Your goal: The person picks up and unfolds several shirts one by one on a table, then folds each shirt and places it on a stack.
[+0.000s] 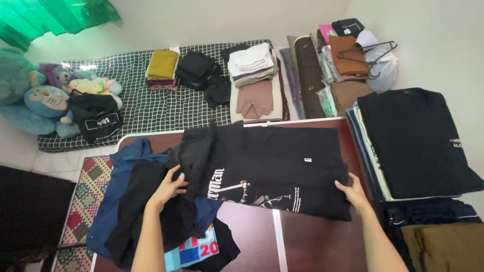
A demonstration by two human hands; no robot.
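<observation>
A black T-shirt [282,161] with a white print lies partly folded across the dark brown table [312,242]. My left hand [169,187] grips its bunched left side, where the cloth humps up near a sleeve. My right hand [353,194] pinches the shirt's lower right corner. Under and beside my left hand lies a heap of unfolded clothes [146,211], dark blue and black, with a light blue printed piece at the bottom.
A stack of folded shirts [413,141], black on top, sits at the right. Folded dark and olive garments [443,236] lie below it. Behind the table, a checked mattress [146,100] holds folded clothing piles, plush toys [45,93] and hangers [373,50].
</observation>
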